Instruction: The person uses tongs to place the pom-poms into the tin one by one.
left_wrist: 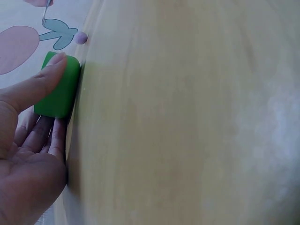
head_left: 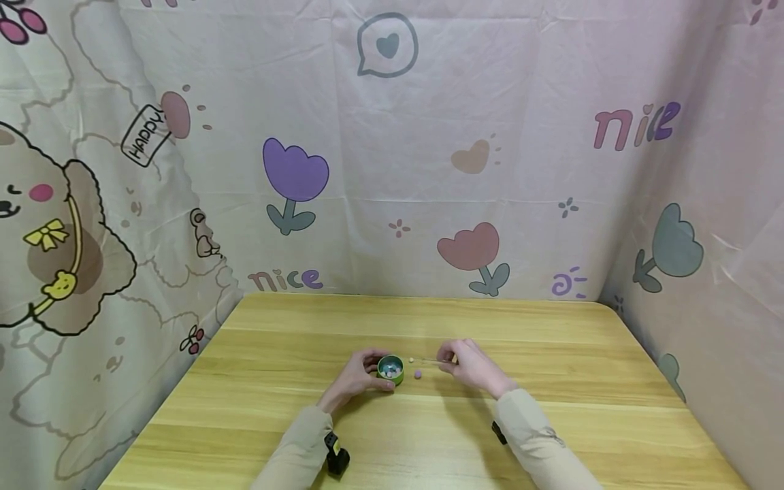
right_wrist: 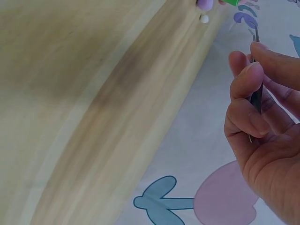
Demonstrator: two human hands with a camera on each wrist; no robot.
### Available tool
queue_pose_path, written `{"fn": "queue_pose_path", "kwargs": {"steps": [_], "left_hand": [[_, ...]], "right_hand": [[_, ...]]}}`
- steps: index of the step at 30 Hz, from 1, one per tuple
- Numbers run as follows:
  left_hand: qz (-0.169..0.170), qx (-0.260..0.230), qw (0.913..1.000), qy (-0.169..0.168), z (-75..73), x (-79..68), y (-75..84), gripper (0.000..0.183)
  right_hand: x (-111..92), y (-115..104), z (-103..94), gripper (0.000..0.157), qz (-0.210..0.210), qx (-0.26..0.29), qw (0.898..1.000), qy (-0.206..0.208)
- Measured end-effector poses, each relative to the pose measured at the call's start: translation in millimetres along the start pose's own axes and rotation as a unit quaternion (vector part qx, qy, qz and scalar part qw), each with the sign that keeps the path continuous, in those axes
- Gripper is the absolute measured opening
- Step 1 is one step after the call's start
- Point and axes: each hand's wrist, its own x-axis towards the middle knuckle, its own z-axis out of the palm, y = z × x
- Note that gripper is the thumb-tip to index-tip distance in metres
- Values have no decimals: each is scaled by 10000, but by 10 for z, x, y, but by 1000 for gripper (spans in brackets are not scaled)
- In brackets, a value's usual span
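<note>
A small round green container (head_left: 390, 378) stands on the table with several small pale pieces inside. My left hand (head_left: 357, 375) holds it from the left, thumb on the near side and fingers round the far side; the left wrist view shows the thumb (left_wrist: 44, 82) against its green wall. In my right hand (head_left: 470, 366) is a pair of metal tweezers (right_wrist: 256, 96), pinched between thumb and fingers, pointing left toward the container. Their tips look slightly apart, with nothing seen between them. Near the tips lie a small whitish ball (head_left: 411, 360) and a purple ball (head_left: 418, 374).
The wood-grain table (head_left: 294, 327) spreads around both hands. A printed cloth (head_left: 380, 136) hangs behind it and at both sides. Black wrist devices sit on both sleeves, one at the left cuff (head_left: 336, 456).
</note>
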Motion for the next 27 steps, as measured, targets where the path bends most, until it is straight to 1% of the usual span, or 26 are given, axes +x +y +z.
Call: {"fn": "queue_pose_path", "kwargs": {"steps": [4, 16, 27], "left_hand": [[-4, 25, 10000, 5, -1, -1, 0, 65], [4, 54, 10000, 21, 2, -7, -4, 64], [-23, 73, 10000, 40, 10, -14, 15, 64]], "right_hand": [[-21, 8, 8, 3, 6, -9, 10000, 10], [-43, 51, 94, 6, 29, 49, 10000, -14], [-36, 40, 138, 4, 74, -19, 9999, -133]]}}
